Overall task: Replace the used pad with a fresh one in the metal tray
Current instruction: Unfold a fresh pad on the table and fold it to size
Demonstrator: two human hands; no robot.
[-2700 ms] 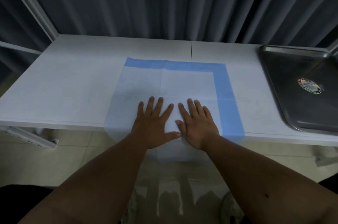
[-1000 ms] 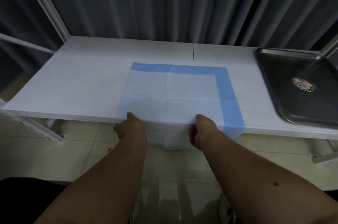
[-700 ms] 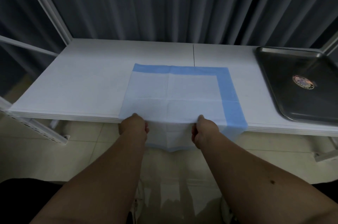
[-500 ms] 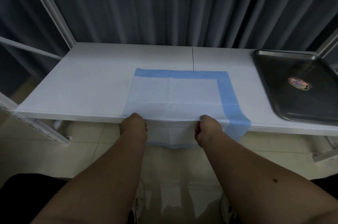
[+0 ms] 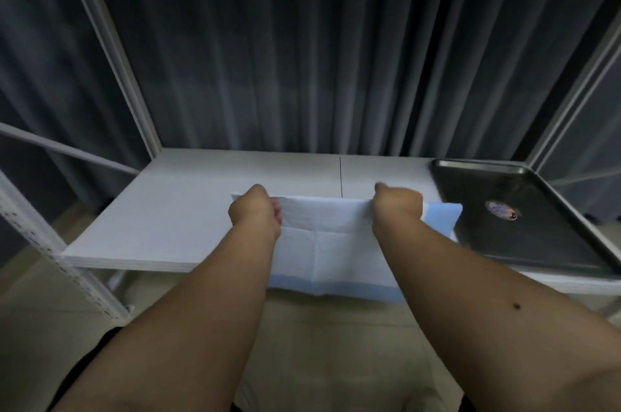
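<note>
Two hands (image 5: 255, 210) (image 5: 398, 206) — pad's (image 5: 329, 237) top edge.

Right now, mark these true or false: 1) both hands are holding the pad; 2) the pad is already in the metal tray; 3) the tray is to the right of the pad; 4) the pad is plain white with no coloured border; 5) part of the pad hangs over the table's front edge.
1) True: the left hand and the right hand each grip the pad along its raised far edge.
2) False: the pad is over the white table, and the metal tray holds no pad.
3) True.
4) False: it has a blue border along its right and near edges.
5) True: its near edge hangs past the table front.
</note>
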